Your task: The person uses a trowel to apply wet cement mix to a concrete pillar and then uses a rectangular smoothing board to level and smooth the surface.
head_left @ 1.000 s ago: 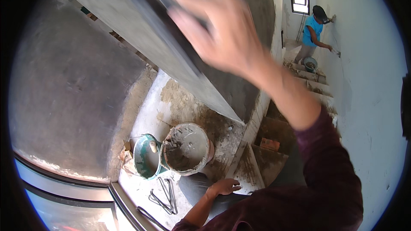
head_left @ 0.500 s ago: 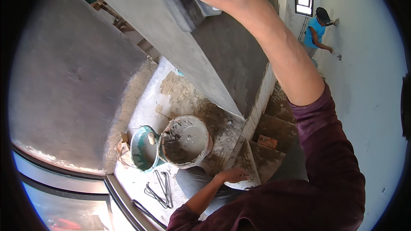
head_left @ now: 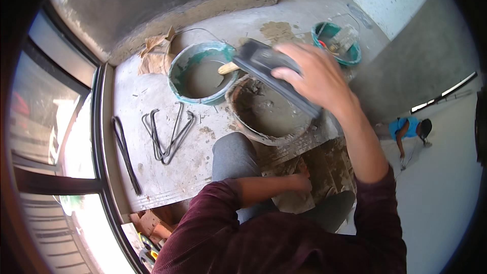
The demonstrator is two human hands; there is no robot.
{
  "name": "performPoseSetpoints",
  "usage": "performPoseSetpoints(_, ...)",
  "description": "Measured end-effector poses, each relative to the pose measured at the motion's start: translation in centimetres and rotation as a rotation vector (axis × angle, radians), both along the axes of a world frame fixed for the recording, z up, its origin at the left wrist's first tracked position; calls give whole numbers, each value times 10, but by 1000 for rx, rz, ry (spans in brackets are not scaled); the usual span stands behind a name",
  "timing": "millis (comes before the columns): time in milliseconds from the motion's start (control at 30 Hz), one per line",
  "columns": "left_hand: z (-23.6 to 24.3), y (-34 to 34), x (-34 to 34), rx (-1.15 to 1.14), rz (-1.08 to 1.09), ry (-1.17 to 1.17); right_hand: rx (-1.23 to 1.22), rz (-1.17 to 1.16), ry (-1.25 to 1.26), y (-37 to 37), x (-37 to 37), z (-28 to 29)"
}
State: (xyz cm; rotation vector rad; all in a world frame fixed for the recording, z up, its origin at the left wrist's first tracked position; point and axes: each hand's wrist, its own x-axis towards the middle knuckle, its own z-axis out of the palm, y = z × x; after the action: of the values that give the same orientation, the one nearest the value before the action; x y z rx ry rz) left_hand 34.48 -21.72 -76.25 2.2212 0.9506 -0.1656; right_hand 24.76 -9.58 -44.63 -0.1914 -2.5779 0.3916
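Note:
My right hand (head_left: 317,76) grips a black rectangular float (head_left: 297,102), tilted above a round bucket of grey mortar (head_left: 264,138). Just left stands a teal bucket (head_left: 177,78) with grey liquid inside; a wooden handle (head_left: 227,69) sticks out from it beneath the float's end. My left hand (head_left: 300,184) hangs low by my grey-trousered knee, above the dirty steps (head_left: 324,172); its fingers are too small and shaded to read.
A smaller teal bucket with tools (head_left: 354,57) stands at back right. Bent metal rods (head_left: 165,160), a black loop (head_left: 125,156) and torn brown paper (head_left: 152,56) lie on the landing. A framed window (head_left: 61,186) borders the left; a blue-shirted co-worker (head_left: 406,128) works at the right wall.
My view has swung down to the landing and buckets. My right hand has brought the float down from the upper grey surface to over the mortar bucket.

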Motion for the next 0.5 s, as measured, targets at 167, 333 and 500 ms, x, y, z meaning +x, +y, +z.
performPoseSetpoints(167,54,21,-19,63,61,41,408,214,-649,-40,-216,-14)
performPoseSetpoints(333,30,38,-13,192,174,-185,529,209,-697,-65,-294,-134)
performPoseSetpoints(500,34,31,-19,147,231,-274,445,257,-751,-67,-312,-187)
